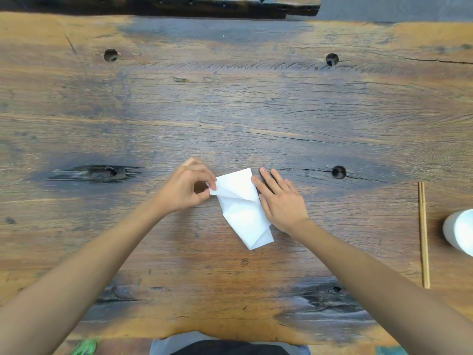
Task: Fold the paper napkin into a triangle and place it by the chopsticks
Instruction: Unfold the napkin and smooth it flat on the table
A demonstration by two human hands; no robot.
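White napkin (242, 208), one; chopsticks (423, 234), two; hands: left (183, 187), right (280, 201).

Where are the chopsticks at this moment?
In the head view the chopsticks lie together on the wooden table at the far right, just left of a white roll, well apart from the napkin.

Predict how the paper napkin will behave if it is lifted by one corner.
The napkin would probably droop: the corner pinched by the left hand already curls. It looks thin and light, so it may unfold. The right hand pressing it flat suggests it slides easily on the table.
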